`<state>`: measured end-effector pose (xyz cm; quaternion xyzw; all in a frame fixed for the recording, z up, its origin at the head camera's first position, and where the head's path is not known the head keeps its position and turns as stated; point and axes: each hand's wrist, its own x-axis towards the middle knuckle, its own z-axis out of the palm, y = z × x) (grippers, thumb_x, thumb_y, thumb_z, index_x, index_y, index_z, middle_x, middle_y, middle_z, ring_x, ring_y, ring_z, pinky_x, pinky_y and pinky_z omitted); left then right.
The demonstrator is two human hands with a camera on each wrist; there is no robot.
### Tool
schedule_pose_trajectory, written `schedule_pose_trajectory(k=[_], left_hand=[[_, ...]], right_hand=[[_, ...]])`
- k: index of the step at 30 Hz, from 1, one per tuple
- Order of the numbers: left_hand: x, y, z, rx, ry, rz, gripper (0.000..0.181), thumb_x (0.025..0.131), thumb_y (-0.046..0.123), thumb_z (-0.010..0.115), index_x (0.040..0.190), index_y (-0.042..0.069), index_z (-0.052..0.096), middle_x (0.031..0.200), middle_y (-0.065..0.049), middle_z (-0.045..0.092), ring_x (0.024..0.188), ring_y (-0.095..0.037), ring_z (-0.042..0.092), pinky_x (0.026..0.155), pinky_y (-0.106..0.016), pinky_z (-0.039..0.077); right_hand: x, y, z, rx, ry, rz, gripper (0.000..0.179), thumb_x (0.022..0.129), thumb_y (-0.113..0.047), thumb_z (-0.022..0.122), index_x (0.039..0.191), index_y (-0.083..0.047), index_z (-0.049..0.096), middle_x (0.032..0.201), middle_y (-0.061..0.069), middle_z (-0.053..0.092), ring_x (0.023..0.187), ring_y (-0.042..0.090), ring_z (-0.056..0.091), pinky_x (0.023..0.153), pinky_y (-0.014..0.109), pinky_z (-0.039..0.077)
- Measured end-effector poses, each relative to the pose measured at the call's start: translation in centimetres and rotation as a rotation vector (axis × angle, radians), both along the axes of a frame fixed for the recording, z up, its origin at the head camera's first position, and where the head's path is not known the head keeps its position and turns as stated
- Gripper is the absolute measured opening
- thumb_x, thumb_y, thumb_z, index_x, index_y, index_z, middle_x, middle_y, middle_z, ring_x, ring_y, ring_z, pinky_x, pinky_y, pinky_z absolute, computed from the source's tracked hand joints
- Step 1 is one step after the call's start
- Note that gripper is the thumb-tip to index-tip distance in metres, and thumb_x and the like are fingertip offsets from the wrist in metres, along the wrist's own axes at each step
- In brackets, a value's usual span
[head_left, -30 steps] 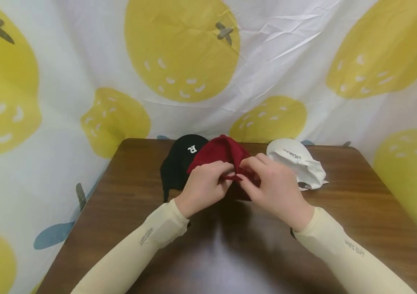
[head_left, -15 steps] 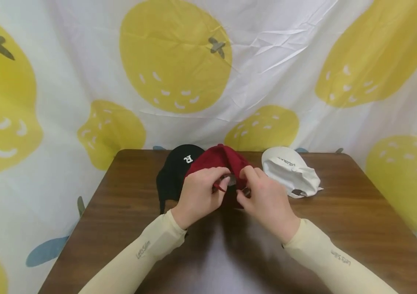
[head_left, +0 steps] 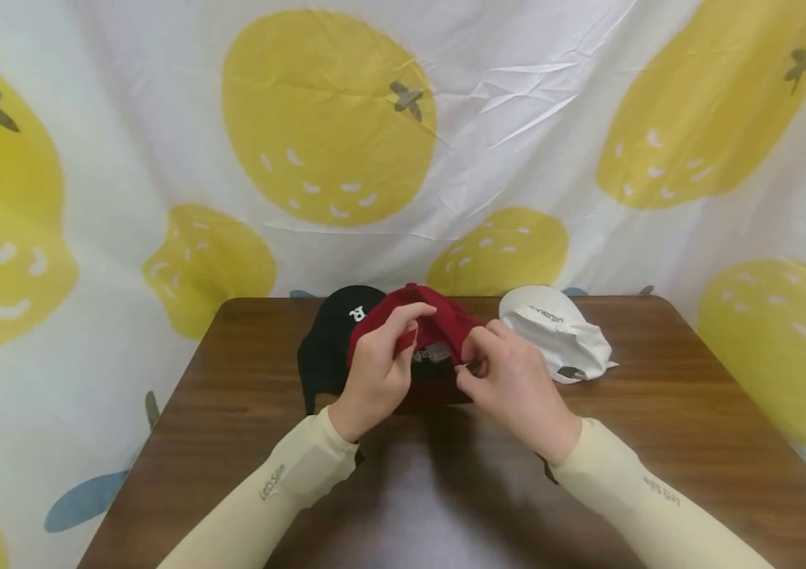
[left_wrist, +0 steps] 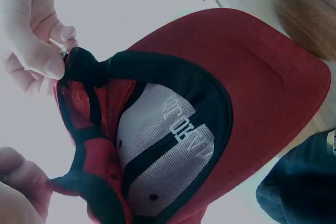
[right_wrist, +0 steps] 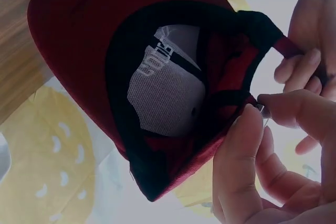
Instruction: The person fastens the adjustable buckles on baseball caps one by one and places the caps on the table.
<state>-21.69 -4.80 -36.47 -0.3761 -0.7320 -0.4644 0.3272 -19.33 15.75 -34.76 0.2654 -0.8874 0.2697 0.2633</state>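
Observation:
A red baseball cap [head_left: 392,304] is held up over the table between both hands, its back opening facing me. My left hand [head_left: 377,371] holds the loose strap [head_left: 406,341] at the cap's left rear edge. My right hand [head_left: 513,379] pinches the other rear edge, where a small metal buckle [right_wrist: 260,107] shows between thumb and finger. A gap parts the strap from the buckle. Inside the cap, a pale mesh lining [right_wrist: 165,90] with white lettering and a black sweatband [left_wrist: 157,61] are visible. The red brim points away and down.
A black cap [head_left: 328,344] with a white R lies left of the red one, partly overlapped by it in the head view. To the right, a white cap [head_left: 552,332] rests on the brown wooden table [head_left: 659,395]. A lemon-print cloth [head_left: 346,261] hangs behind.
The hands have drawn apart, the left moving left with the strap, so the gap at the cap's back is wider and its lining shows. The head view has shifted slightly.

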Motion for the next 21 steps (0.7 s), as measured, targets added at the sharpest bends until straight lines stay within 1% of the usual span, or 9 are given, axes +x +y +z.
schedule_pose_trajectory(k=[2, 4, 8, 10, 12, 16, 17, 19, 21], left_hand=[[0.0, 0.0, -0.1, 0.018, -0.010, -0.010, 0.032, 0.099, 0.000, 0.052, 0.129, 0.008, 0.057, 0.071, 0.002, 0.042, 0.058, -0.010, 0.036, 0.058, -0.025, 0.042], [0.0, 0.0, -0.1, 0.027, -0.016, -0.027, 0.027, 0.103, 0.014, 0.054, 0.129, 0.007, 0.054, 0.070, 0.003, 0.042, 0.058, -0.009, 0.037, 0.057, -0.026, 0.042], [0.1, -0.1, 0.0, 0.021, -0.006, -0.034, 0.051, 0.103, 0.052, 0.044, 0.126, 0.006, 0.049, 0.072, 0.004, 0.045, 0.059, -0.008, 0.041, 0.054, -0.025, 0.042], [0.2, 0.0, 0.1, 0.010, 0.002, -0.022, 0.057, 0.102, 0.058, 0.040, 0.122, 0.006, 0.050, 0.074, 0.003, 0.047, 0.061, -0.008, 0.044, 0.055, -0.024, 0.043], [0.3, 0.1, 0.2, -0.006, 0.016, -0.001, 0.048, 0.104, 0.053, 0.043, 0.115, 0.006, 0.053, 0.077, 0.003, 0.050, 0.063, -0.007, 0.046, 0.057, -0.023, 0.045], [0.5, 0.4, 0.3, -0.055, 0.063, 0.050, 0.013, 0.100, 0.022, 0.063, 0.098, 0.011, 0.058, 0.081, 0.003, 0.056, 0.066, -0.007, 0.048, 0.062, -0.021, 0.048], [0.6, 0.5, 0.3, -0.065, 0.068, 0.057, 0.010, 0.097, 0.017, 0.066, 0.095, 0.012, 0.058, 0.081, 0.004, 0.056, 0.066, -0.006, 0.049, 0.063, -0.020, 0.048], [0.8, 0.6, 0.2, -0.077, 0.063, 0.062, 0.014, 0.093, 0.010, 0.072, 0.092, 0.013, 0.058, 0.080, 0.004, 0.057, 0.065, -0.007, 0.048, 0.063, -0.020, 0.049], [0.9, 0.7, 0.2, -0.076, 0.028, 0.054, 0.018, 0.091, 0.008, 0.074, 0.091, 0.013, 0.057, 0.078, 0.004, 0.056, 0.063, -0.006, 0.048, 0.062, -0.020, 0.048]], right_hand=[[0.1, 0.1, 0.1, -0.009, -0.014, -0.002, 0.019, 0.075, -0.006, 0.075, 0.078, -0.017, 0.060, 0.077, -0.003, 0.052, 0.065, 0.008, 0.050, 0.058, 0.027, 0.045], [0.1, 0.2, 0.2, -0.022, -0.032, 0.001, 0.018, 0.075, -0.006, 0.075, 0.078, -0.017, 0.061, 0.078, -0.003, 0.052, 0.065, 0.008, 0.051, 0.058, 0.027, 0.046], [0.0, 0.4, 0.5, -0.041, -0.076, 0.012, 0.019, 0.075, -0.006, 0.076, 0.077, -0.018, 0.061, 0.077, -0.004, 0.055, 0.065, 0.007, 0.054, 0.059, 0.027, 0.048], [-0.1, 0.5, 0.6, -0.046, -0.099, 0.019, 0.020, 0.075, -0.006, 0.077, 0.077, -0.018, 0.061, 0.075, -0.005, 0.057, 0.066, 0.007, 0.054, 0.059, 0.028, 0.049], [-0.2, 0.6, 0.6, -0.048, -0.121, 0.024, 0.021, 0.075, -0.005, 0.077, 0.076, -0.019, 0.061, 0.073, -0.007, 0.058, 0.065, 0.008, 0.054, 0.059, 0.028, 0.048], [-0.2, 0.8, 0.6, -0.068, -0.176, 0.039, 0.021, 0.078, -0.007, 0.080, 0.077, -0.020, 0.064, 0.072, -0.009, 0.059, 0.064, 0.009, 0.055, 0.058, 0.028, 0.049], [-0.2, 0.9, 0.6, -0.077, -0.194, 0.040, 0.020, 0.079, -0.008, 0.081, 0.078, -0.021, 0.065, 0.072, -0.010, 0.060, 0.064, 0.009, 0.055, 0.058, 0.028, 0.049], [-0.2, 1.0, 0.6, -0.096, -0.228, 0.048, 0.019, 0.081, -0.011, 0.082, 0.082, -0.021, 0.066, 0.074, -0.011, 0.062, 0.066, 0.008, 0.058, 0.060, 0.028, 0.051], [-0.1, 1.1, 0.7, -0.122, -0.261, 0.051, 0.017, 0.082, -0.012, 0.083, 0.085, -0.021, 0.068, 0.076, -0.012, 0.065, 0.068, 0.008, 0.061, 0.061, 0.028, 0.054]])
